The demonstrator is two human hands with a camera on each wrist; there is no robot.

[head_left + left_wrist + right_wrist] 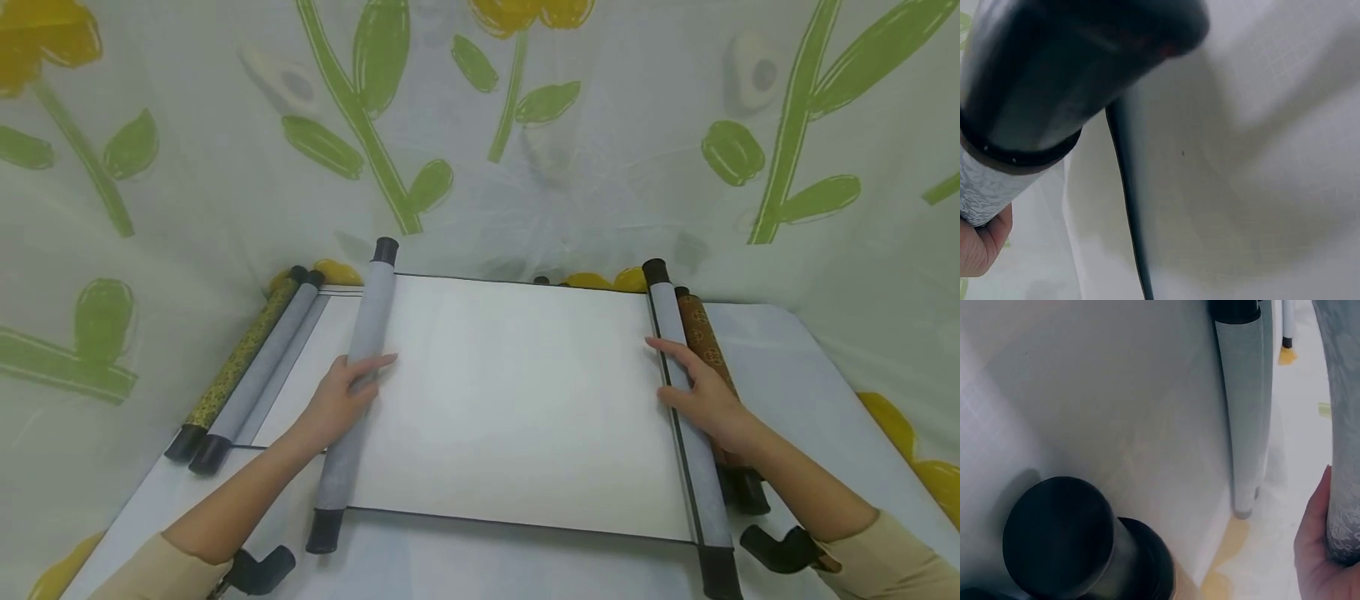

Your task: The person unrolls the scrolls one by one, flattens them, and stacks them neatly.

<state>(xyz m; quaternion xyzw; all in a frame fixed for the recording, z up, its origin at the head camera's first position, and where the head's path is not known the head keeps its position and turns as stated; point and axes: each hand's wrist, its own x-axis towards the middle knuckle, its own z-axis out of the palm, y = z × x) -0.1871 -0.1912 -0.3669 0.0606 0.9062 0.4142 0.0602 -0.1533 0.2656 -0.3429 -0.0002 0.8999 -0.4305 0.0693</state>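
Head view, left hand (341, 404): fingers and thumb grasp the grey left roller (341, 471) around its middle.
Head view, right hand (712, 408): fingers grasp the grey right roller (693, 467), index finger and thumb showing at its inner side.
Head view, white sheet (517, 408): spread between the two rollers, above the desk (765, 358).
Head view, left side: a yellow-green patterned roll (243, 358) lies beside a grey roll (262, 367); a second white sheet (300, 358) runs towards the left roller.
Head view, right side: a brown patterned roll (703, 333) lies just beside the right roller, partly behind the forearm.
Left wrist view, held roller: a black end cap (1029, 87) looms large; the hand grips the patterned barrel.
Right wrist view, held roller: at the right edge, the hand against its patterned barrel.
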